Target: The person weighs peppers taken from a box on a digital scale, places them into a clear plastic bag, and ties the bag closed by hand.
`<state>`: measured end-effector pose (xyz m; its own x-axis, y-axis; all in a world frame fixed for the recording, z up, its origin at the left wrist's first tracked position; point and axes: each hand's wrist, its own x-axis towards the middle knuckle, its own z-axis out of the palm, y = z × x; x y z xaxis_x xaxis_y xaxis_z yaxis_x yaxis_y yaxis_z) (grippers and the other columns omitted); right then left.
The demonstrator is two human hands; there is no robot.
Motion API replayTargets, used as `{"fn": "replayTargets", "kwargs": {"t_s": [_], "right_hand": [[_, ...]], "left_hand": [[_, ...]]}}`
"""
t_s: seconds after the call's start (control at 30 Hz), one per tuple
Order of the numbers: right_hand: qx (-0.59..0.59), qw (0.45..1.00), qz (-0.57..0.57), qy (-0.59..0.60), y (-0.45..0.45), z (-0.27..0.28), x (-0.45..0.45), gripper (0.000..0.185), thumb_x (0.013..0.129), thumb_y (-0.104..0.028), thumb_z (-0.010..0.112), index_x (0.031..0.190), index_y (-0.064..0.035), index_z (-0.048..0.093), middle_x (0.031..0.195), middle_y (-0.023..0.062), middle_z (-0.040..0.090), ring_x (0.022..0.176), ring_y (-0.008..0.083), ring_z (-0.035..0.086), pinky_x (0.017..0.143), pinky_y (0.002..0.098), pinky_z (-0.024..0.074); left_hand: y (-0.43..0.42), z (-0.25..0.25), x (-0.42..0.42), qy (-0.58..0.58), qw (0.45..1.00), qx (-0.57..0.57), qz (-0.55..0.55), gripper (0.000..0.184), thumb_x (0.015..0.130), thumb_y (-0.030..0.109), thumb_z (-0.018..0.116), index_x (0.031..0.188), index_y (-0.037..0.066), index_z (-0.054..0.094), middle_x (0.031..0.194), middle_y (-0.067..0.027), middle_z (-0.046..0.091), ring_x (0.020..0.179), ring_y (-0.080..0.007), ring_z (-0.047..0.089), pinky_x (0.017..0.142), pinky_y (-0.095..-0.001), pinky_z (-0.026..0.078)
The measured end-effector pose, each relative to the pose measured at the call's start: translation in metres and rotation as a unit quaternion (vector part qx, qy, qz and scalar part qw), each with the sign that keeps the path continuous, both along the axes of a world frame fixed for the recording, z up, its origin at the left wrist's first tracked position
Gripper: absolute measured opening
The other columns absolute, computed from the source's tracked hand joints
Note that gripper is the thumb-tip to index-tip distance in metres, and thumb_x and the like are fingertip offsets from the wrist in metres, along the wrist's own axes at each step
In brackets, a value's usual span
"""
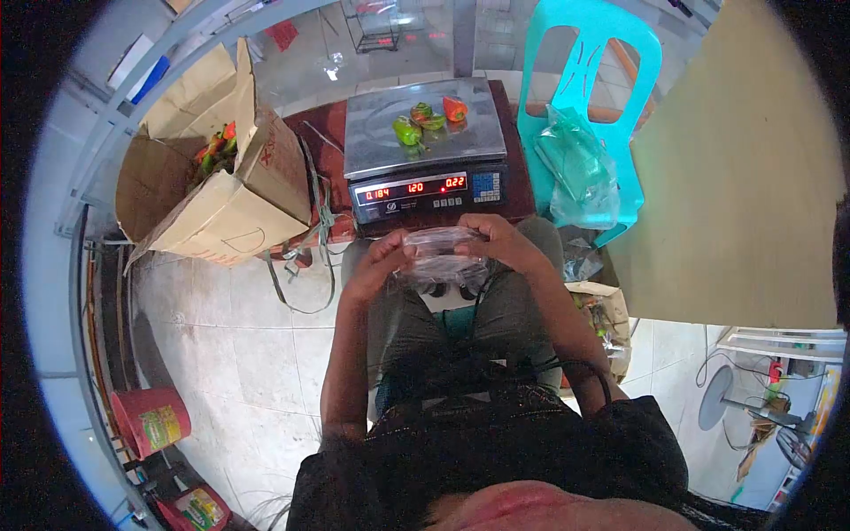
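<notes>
Between my two hands, over my lap, is a clear plastic bag point(440, 248). My left hand point(390, 257) pinches its left edge, and my right hand point(498, 241) grips the upper right edge. Just beyond them stands a digital scale point(372, 159) with a steel plate and red lit digits. A few bell peppers lie on that plate: a green pepper point(407, 131), a mottled green-red pepper point(428, 116) and an orange-red pepper point(454, 109). What the bag holds, if anything, cannot be made out.
To the left, an open cardboard box point(212, 217) has peppers inside. A turquoise chair point(627, 133) at the right bears green and clear plastic bags point(575, 168). Another box of wrapped peppers point(611, 323) stands by my right leg. A brown board point(735, 203) rises at the right.
</notes>
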<state>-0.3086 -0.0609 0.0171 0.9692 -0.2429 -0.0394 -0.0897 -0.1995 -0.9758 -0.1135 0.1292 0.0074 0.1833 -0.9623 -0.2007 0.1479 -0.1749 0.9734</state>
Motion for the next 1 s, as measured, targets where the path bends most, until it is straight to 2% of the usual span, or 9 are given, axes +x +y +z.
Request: {"fn": "replayTargets", "kwargs": {"t_s": [0.13,0.23,0.37,0.47,0.57,0.67,0.77,0.9,1.0], "right_hand": [[-0.088,0.994,0.039,-0.042,0.003,0.006,0.006,0.033,0.082,-0.029,0.072,0.094,-0.0005,0.060,0.081,0.0069,0.059,0.077,0.0127,0.054,0.071,0.0299,0.0451],[-0.133,0.987,0.068,-0.059,0.020,0.000,0.016,0.032,0.083,-0.028,0.070,0.097,-0.0005,0.061,0.081,0.0126,0.061,0.077,0.0157,0.057,0.071,0.0325,0.0460],[-0.161,0.982,0.085,0.047,0.034,0.011,0.025,0.034,0.083,-0.027,0.068,0.104,-0.0014,0.063,0.083,0.0179,0.063,0.078,0.0262,0.064,0.072,0.0377,0.0474],[-0.280,0.955,0.085,0.056,0.034,0.005,0.030,0.036,0.081,-0.027,0.068,0.106,-0.0015,0.063,0.081,0.0183,0.062,0.079,0.0351,0.062,0.070,0.0430,0.0473],[-0.322,0.944,0.069,0.013,0.036,-0.007,0.031,0.033,0.080,-0.025,0.067,0.103,-0.0015,0.064,0.078,0.0173,0.061,0.077,0.0373,0.060,0.069,0.0456,0.0464],[-0.366,0.919,0.124,0.077,0.039,-0.003,0.038,0.029,0.080,-0.021,0.065,0.103,-0.0035,0.064,0.081,0.0154,0.062,0.082,0.0351,0.060,0.075,0.0442,0.0456],[-0.452,0.885,0.080,0.075,0.047,0.013,0.046,0.024,0.079,-0.017,0.062,0.100,-0.0059,0.068,0.087,0.0171,0.066,0.086,0.0329,0.063,0.078,0.0444,0.0477],[-0.485,0.870,0.044,0.080,0.049,0.011,0.049,0.026,0.081,-0.015,0.060,0.105,-0.0083,0.067,0.106,0.0133,0.063,0.101,0.0286,0.057,0.088,0.0423,0.0421],[-0.483,0.870,0.045,0.093,0.048,0.008,0.051,0.029,0.082,-0.014,0.058,0.110,-0.0079,0.066,0.117,0.0128,0.058,0.108,0.0282,0.053,0.093,0.0427,0.0392]], "left_hand": [[0.009,0.011,0.001,-0.148,0.988,-0.038,0.009,0.020,0.091,0.020,0.063,0.101,0.002,0.061,0.097,-0.0021,0.060,0.088,-0.0128,0.056,0.080,-0.0269,0.045],[0.017,0.014,0.000,-0.264,0.961,-0.052,0.069,0.023,0.090,0.016,0.061,0.107,0.001,0.060,0.097,-0.0051,0.058,0.095,-0.0158,0.054,0.083,-0.0296,0.042],[0.023,0.003,0.006,-0.267,0.955,-0.089,0.091,0.023,0.085,0.010,0.063,0.106,0.001,0.061,0.101,-0.0085,0.059,0.098,-0.0205,0.056,0.086,-0.0327,0.043],[0.026,0.007,0.009,-0.355,0.927,-0.104,0.071,0.024,0.080,0.006,0.063,0.104,0.002,0.061,0.103,-0.0118,0.060,0.097,-0.0271,0.057,0.085,-0.0359,0.044],[0.031,0.021,0.009,-0.369,0.922,-0.103,0.054,0.023,0.076,0.007,0.067,0.098,0.003,0.061,0.101,-0.0129,0.059,0.098,-0.0314,0.055,0.084,-0.0386,0.045],[0.037,0.020,0.014,-0.401,0.908,-0.112,0.049,0.023,0.075,0.006,0.067,0.098,0.004,0.061,0.097,-0.0139,0.058,0.097,-0.0335,0.054,0.081,-0.0398,0.046],[0.037,0.014,0.015,-0.451,0.884,-0.082,0.087,0.019,0.079,0.011,0.065,0.096,0.005,0.061,0.094,-0.0135,0.057,0.096,-0.0333,0.056,0.079,-0.0415,0.046],[0.033,-0.005,0.009,-0.492,0.860,0.001,0.135,0.019,0.087,0.023,0.062,0.093,0.005,0.060,0.092,-0.0143,0.056,0.092,-0.0339,0.058,0.076,-0.0447,0.047],[0.024,-0.009,0.007,-0.437,0.890,0.060,0.118,0.025,0.090,0.029,0.060,0.091,0.004,0.059,0.093,-0.0156,0.056,0.088,-0.0350,0.060,0.075,-0.0463,0.046]]}}
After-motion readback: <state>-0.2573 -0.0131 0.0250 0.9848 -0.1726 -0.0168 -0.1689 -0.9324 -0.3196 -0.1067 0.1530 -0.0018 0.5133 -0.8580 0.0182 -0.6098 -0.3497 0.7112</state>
